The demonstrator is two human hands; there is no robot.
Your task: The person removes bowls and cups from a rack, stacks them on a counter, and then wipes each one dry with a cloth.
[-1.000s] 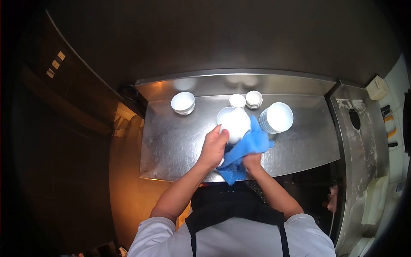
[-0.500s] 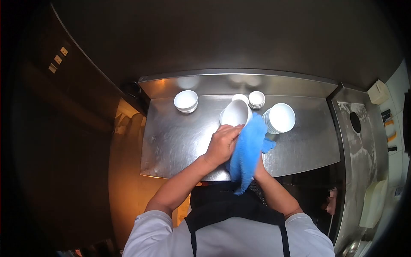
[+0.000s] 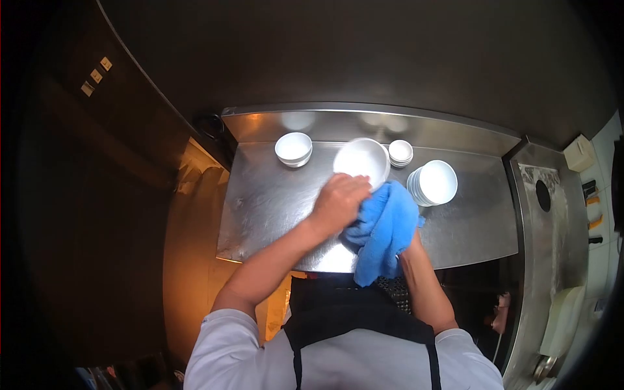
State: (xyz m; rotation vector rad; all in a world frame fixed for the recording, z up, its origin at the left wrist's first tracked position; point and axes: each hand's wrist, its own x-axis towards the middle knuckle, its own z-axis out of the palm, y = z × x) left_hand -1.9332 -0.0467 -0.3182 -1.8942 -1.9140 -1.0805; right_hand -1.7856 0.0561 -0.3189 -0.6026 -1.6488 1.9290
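My left hand (image 3: 339,203) is closed on the near rim of a white bowl (image 3: 359,161), slightly blurred and tipped so its inside faces up toward me. A blue cloth (image 3: 387,227) bunches against the bowl's near right side. Under the cloth is my right hand (image 3: 412,246), gripping it, with the fingers mostly covered. To the right of the cloth leans a stack of white bowls (image 3: 437,183). Behind the held bowl stand small white cups (image 3: 401,153) in a stack.
Two nested white bowls (image 3: 294,149) sit at the back left of the steel table (image 3: 273,208). A raised steel edge (image 3: 448,133) runs along the back. On the right is another steel counter (image 3: 543,247), with knives (image 3: 594,222) hung on the wall.
The held bowl has turned to face up more, now covering one of the small cups. The blue cloth has shifted right and bunched up. The whole view has shifted slightly.
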